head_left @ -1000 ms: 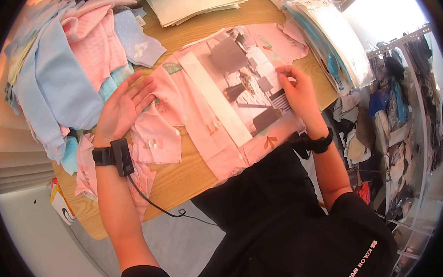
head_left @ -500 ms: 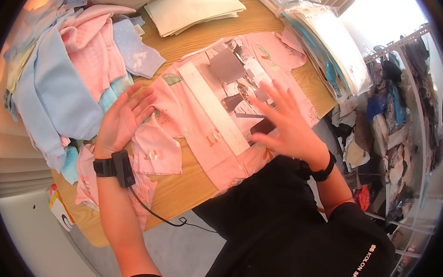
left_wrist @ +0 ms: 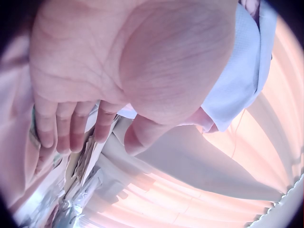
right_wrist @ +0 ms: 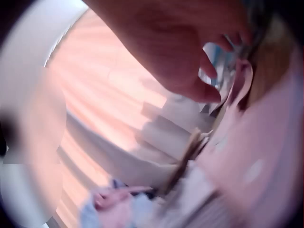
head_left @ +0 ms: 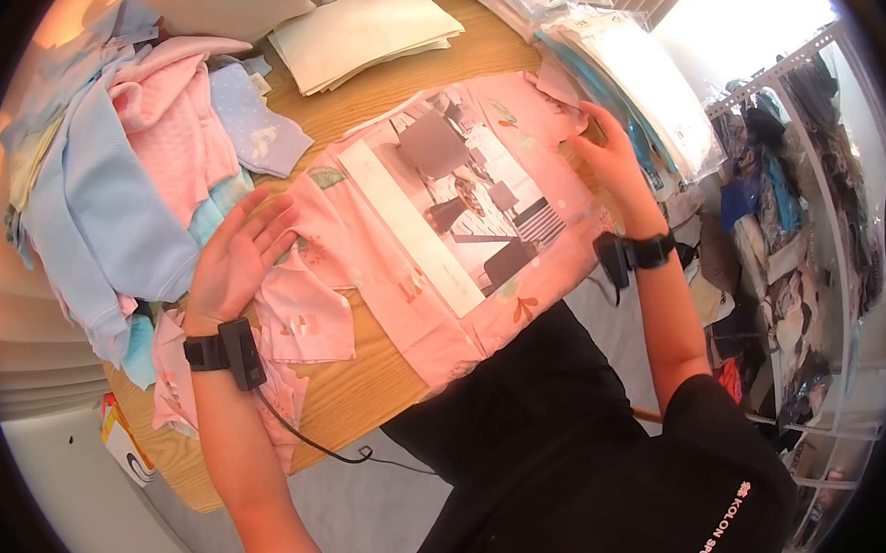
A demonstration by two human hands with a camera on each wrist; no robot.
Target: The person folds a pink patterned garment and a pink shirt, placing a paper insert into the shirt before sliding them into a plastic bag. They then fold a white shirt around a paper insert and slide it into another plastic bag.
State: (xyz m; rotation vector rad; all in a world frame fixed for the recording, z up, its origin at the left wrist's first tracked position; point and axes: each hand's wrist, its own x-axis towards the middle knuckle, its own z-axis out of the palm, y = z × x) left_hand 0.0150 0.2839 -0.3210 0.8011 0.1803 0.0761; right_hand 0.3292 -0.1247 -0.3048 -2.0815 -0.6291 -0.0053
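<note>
wood table [head_left: 329, 114] | right hand [head_left: 618, 167] just left photo sheet [head_left: 464, 195] for pink shirt [head_left: 387, 259] edge, fingers apart | left hand [head_left: 232, 265] loose, empty | so sheet's unheld

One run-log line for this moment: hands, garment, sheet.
left hand: open, palm showing | right hand: open, at edge of garment, contact unclear | sheet: lying on garment | garment: spread on table

pink garm. [head_left: 393, 269] flat; pic sht [head_left: 459, 201] atop
</note>
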